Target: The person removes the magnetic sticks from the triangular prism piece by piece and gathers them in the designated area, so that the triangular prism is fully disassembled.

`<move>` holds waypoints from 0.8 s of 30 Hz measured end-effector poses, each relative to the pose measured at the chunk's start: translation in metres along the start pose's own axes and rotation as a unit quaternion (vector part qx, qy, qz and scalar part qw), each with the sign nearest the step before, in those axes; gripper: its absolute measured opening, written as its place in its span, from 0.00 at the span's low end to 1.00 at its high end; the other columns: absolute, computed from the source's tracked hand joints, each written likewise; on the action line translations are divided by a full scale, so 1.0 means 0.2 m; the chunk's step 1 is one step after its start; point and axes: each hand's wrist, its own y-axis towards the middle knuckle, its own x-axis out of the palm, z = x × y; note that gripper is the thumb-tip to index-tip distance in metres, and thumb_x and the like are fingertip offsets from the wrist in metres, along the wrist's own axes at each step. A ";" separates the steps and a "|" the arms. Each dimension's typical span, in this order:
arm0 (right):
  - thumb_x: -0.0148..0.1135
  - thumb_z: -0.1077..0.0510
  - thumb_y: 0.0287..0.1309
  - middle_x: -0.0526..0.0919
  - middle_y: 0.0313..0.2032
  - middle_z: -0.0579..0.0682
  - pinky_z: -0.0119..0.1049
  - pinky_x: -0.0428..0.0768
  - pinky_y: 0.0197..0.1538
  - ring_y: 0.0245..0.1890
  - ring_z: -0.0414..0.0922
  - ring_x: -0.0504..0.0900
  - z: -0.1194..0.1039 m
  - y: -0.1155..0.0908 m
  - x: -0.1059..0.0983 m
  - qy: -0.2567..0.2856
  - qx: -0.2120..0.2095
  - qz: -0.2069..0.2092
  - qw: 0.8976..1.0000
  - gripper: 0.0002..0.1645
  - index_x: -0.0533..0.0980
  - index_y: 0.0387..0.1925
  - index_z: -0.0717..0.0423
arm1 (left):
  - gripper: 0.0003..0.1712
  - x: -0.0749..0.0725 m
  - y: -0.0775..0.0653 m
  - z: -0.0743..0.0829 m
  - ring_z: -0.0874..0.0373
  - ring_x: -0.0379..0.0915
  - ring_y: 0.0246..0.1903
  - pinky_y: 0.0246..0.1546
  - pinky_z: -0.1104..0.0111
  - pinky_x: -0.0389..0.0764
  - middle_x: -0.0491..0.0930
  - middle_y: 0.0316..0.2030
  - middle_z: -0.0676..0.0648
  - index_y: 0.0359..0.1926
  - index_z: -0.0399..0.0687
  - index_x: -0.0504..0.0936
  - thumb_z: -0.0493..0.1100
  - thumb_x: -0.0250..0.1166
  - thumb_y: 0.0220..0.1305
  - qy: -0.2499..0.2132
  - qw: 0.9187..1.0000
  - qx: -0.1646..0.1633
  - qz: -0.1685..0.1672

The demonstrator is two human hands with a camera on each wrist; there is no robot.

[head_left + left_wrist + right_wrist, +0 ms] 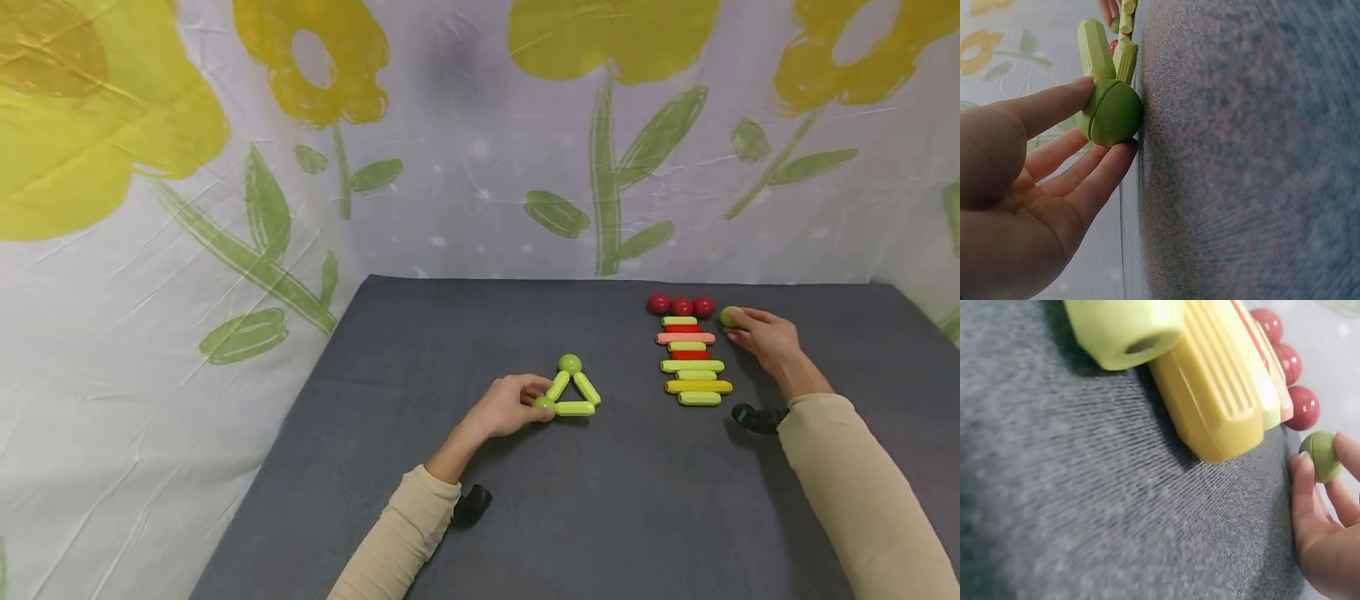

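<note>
My left hand (512, 406) pinches a green ball (1119, 112) between thumb and fingertips, low over the table. That ball sits at the left corner of a triangle of three light green ribbed rods (575, 409). Another green ball (570, 364) stands at the triangle's top corner; the right corner has rod ends only. Toward the back right, my right hand (768, 340) holds a third green ball (1321, 456) between its thumb and fingers. This ball is just right of three red balls (682, 307) lined up side by side.
In front of the red balls, several rods lie in a stacked column, among them a yellow rod (698, 387), a pink rod (686, 338) and a light green rod (699, 399). The dark grey table (420, 333) meets a flower-print cloth (465, 225) behind and at left.
</note>
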 end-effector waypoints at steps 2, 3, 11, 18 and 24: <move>0.63 0.51 0.59 0.70 0.38 0.44 0.25 0.80 0.37 0.27 0.32 0.80 0.00 0.01 0.00 0.006 0.007 0.004 1.000 0.49 0.50 0.72 0.63 | 0.26 0.00 0.00 0.00 0.52 0.77 0.48 0.44 0.65 0.78 0.80 0.48 0.43 0.59 0.45 0.77 0.43 0.70 0.59 0.000 1.000 -0.001 -0.003; 0.64 0.51 0.59 0.70 0.38 0.44 0.25 0.80 0.37 0.27 0.32 0.80 -0.01 0.01 0.00 0.004 0.009 0.005 1.000 0.49 0.50 0.72 0.63 | 0.26 0.00 0.00 0.00 0.53 0.77 0.48 0.44 0.66 0.78 0.80 0.48 0.44 0.59 0.45 0.77 0.43 0.70 0.59 -0.002 1.000 -0.002 -0.004; 0.67 0.54 0.56 0.69 0.41 0.46 0.25 0.80 0.38 0.25 0.32 0.81 -0.05 0.03 0.00 0.018 0.029 0.021 0.999 0.49 0.53 0.72 0.61 | 0.26 0.00 0.00 0.00 0.53 0.77 0.48 0.45 0.65 0.78 0.80 0.48 0.44 0.59 0.46 0.77 0.44 0.69 0.59 -0.004 1.000 -0.003 -0.004; 0.65 0.54 0.58 0.68 0.42 0.46 0.24 0.79 0.37 0.23 0.31 0.80 -0.05 0.04 0.02 -0.003 0.028 0.037 0.999 0.47 0.53 0.72 0.62 | 0.26 -0.01 0.00 0.00 0.52 0.77 0.48 0.45 0.65 0.78 0.80 0.48 0.44 0.59 0.46 0.77 0.44 0.69 0.60 -0.007 1.000 -0.005 -0.003; 0.62 0.54 0.61 0.68 0.42 0.46 0.23 0.79 0.35 0.22 0.30 0.79 -0.05 0.05 0.04 -0.033 0.022 0.045 0.998 0.43 0.54 0.71 0.62 | 0.26 0.00 0.01 -0.01 0.53 0.77 0.48 0.45 0.66 0.78 0.80 0.48 0.44 0.59 0.47 0.77 0.43 0.69 0.60 -0.004 1.000 -0.004 0.001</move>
